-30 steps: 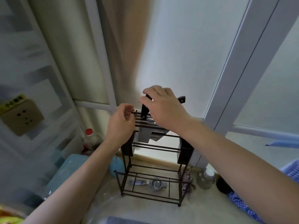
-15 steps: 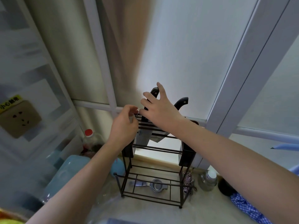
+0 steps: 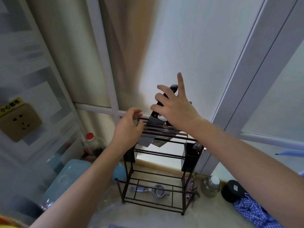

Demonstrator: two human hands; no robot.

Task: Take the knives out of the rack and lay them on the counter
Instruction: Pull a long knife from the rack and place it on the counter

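A dark wire rack stands on the beige counter against the window. Two knives hang in its top rails. The nearer one is a cleaver with a black handle sticking up and a steel blade below the rails. A second blade hangs beside it, its handle mostly hidden behind my right hand. That hand is spread around the cleaver's handle, fingers apart and index finger pointing up. My left hand curls on the rack's top left corner.
A metal squeezer lies on the rack's bottom shelf. Black holders hang on the rack's sides. A glass jar, a black-lidded jar and blue checked cloth sit right. A red-capped bottle and blue container sit left.
My right hand has lifted off the top of the knife handles and opened, its fingers now spread along the cleaver's handle. The left hand stays at the rack's corner.
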